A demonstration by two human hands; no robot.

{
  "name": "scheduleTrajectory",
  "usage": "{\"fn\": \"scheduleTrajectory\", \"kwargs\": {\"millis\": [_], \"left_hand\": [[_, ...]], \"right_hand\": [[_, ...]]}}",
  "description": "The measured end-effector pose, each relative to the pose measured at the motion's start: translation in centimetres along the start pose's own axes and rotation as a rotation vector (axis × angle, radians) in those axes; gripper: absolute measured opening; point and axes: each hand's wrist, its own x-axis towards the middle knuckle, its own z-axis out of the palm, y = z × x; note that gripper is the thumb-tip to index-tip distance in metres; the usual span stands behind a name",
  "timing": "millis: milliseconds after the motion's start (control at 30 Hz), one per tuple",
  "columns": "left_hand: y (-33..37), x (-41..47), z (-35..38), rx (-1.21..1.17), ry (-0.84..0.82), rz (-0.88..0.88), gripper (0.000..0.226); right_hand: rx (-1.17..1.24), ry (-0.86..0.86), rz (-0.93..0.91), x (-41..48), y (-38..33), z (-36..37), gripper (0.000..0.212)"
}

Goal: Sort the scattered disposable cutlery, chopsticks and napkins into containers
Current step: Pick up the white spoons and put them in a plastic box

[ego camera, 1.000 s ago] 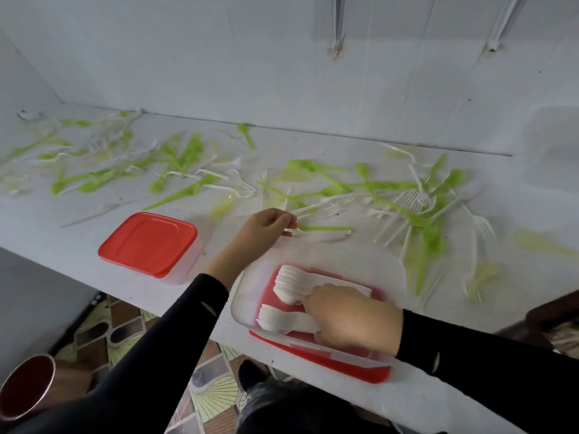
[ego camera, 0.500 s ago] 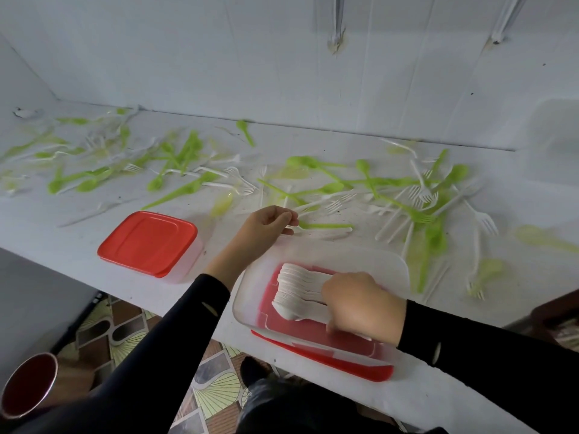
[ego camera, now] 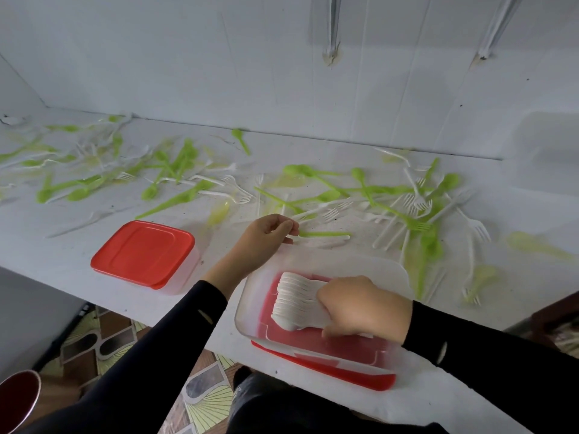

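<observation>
Our L hand point(ego camera: 263, 239) pinches a utensil point(ego camera: 326, 235) by its end on the table point(ego camera: 62, 255); R hand point(ego camera: 365, 308) grips the spoon stack point(ego camera: 296, 300) inside the clear box point(ego camera: 244, 308).

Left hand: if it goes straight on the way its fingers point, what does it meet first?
The left hand points right along the counter. First in line is the green utensil handle lying just off its fingertips, with a white piece beside it. Whether they already touch is unclear.
</observation>
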Motion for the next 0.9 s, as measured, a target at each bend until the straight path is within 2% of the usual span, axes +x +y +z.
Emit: {"fn": "scheduleTrajectory", "kwargs": {"millis": [133, 267, 367, 533, 667, 800, 900], "left_hand": [[0.1, 0.2, -0.3, -0.019, 0.007, 0.033, 0.020], [0.3, 1.1, -2.9, -0.035, 0.016, 0.037, 0.020], [0.1, 2.1, -6.9, -0.020, 0.052, 0.063, 0.021], [-1.8, 4.3, -17.6, -0.044, 0.174, 0.041, 0.019], [-5.6, 5.7, -26.1, -0.021, 0.250, -0.037, 0.018], [-10.1, 6.0, -33.7, 0.102, 0.298, -0.082, 0.015], [-13.1, 6.1, -38.4, 0.154, 0.330, -0.094, 0.013]], "right_hand": [[0.413, 0.034, 0.004, -0.1, 0.5, -4.2, 0.027], [0.607, 0.191, -0.044, 2.5, 0.0, -8.1, 0.024], [0.664, 0.200, -0.073, 6.0, -0.9, -10.3, 0.023], [0.660, 0.211, -0.082, 16.1, -5.9, -13.6, 0.024], [0.647, 0.154, -0.101, 23.9, -10.9, -15.2, 0.028], [0.663, 0.127, -0.090, 29.2, -15.5, -16.5, 0.033], [0.681, 0.112, -0.072, 32.5, -17.7, -17.1, 0.030]]}}
